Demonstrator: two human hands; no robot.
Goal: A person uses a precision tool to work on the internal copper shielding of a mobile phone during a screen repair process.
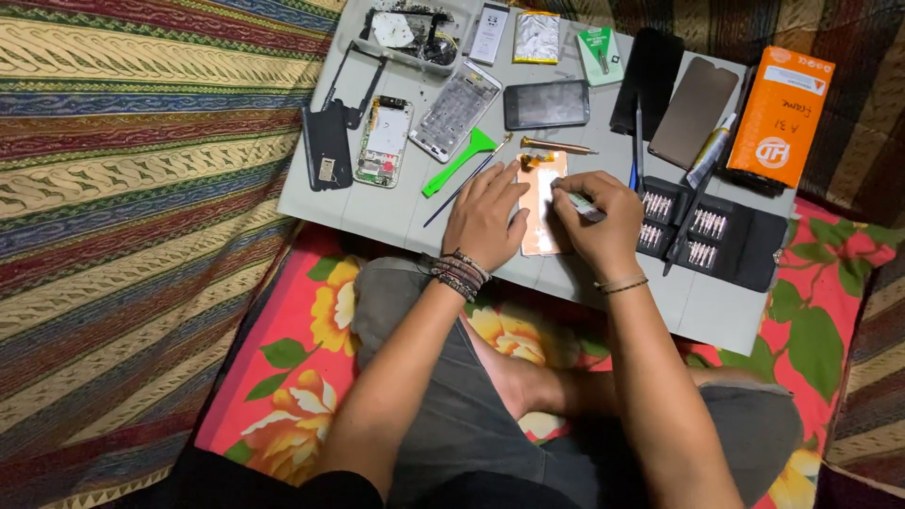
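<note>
A copper-coloured phone screen panel (541, 203) lies on the grey board (377, 212) in front of me. My left hand (484, 215) rests flat on the board, its thumb pressing the panel's left edge. My right hand (596, 221) is closed on a small grey tool (582, 205) with its tip held over the panel's upper right part. An orange flex strip (535, 160) sticks out at the panel's top.
On the board lie a green pry tool (459, 160), a phone circuit board (385, 141), a clear frame (455, 111), a dark phone (547, 104), a screwdriver (556, 145), an open black bit case (712, 236), an orange box (781, 115) and a parts tray (410, 33).
</note>
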